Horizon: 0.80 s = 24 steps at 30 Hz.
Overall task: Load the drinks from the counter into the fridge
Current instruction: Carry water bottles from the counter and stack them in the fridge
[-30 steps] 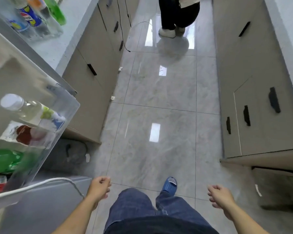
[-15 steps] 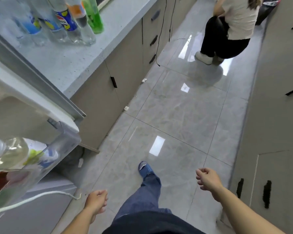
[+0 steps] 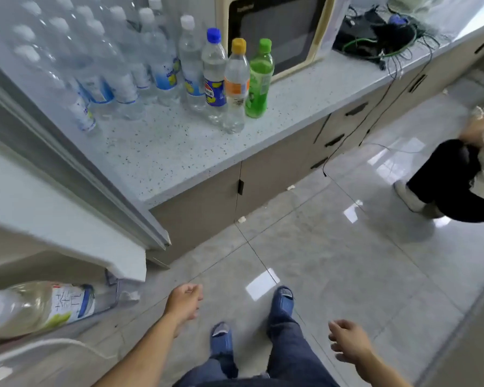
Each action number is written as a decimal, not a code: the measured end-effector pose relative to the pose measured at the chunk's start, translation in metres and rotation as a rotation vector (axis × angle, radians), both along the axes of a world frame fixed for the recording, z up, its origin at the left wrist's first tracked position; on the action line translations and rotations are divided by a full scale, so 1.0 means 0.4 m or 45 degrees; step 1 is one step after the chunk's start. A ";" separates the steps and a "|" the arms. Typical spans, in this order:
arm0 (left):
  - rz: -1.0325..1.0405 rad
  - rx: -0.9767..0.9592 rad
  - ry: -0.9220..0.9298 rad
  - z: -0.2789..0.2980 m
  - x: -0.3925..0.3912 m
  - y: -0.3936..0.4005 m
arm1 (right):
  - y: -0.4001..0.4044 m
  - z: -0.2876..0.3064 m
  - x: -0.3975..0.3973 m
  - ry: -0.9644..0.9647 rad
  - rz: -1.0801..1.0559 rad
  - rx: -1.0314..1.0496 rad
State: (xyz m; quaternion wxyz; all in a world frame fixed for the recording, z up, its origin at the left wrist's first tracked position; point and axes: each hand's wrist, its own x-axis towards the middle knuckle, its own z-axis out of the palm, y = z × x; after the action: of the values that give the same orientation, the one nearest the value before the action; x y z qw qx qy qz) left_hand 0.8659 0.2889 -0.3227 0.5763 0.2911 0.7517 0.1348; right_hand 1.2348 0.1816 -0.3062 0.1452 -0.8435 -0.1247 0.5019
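Note:
Several drink bottles stand on the speckled counter (image 3: 162,152): a green bottle (image 3: 259,79), an orange-capped bottle (image 3: 235,85), a blue-capped bottle (image 3: 214,76) and many clear water bottles (image 3: 118,68) behind them. The open fridge door (image 3: 67,219) is at the left, with a pale tea bottle (image 3: 39,305) lying in its door shelf. My left hand (image 3: 183,303) hangs low by the fridge door, loosely curled and holding nothing. My right hand (image 3: 347,340) hangs at the lower right, also loosely curled and holding nothing.
A microwave (image 3: 277,32) stands behind the bottles, with a tangle of cables (image 3: 380,37) to its right. Another person (image 3: 458,180) crouches on the tiled floor at the right. My feet in blue slippers (image 3: 281,300) are below.
The view has swung left and up from the floor to the counter, bringing the bottles and microwave into sight. I have stepped forward; both hands stay low and hold nothing.

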 end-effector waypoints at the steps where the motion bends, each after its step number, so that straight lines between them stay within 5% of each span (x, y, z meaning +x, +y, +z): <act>1: 0.039 0.001 0.000 0.007 0.015 0.014 | 0.048 0.000 0.014 0.014 0.030 0.003; 7: 0.332 0.127 0.058 0.080 0.118 0.114 | 0.401 0.023 0.061 0.110 0.368 0.088; 12: 0.493 0.417 0.047 0.217 0.215 0.301 | 0.750 0.136 0.001 0.144 0.815 0.494; 24: 1.279 0.993 0.249 0.515 0.080 0.727 | 1.192 0.498 -0.487 0.375 1.365 1.123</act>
State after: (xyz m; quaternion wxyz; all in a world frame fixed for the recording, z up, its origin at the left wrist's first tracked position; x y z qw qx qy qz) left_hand 0.8979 0.5798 -0.1169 0.2236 0.1026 0.7413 0.6245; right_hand 1.0399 0.6585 -0.1071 0.2215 -0.4520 -0.6933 0.5158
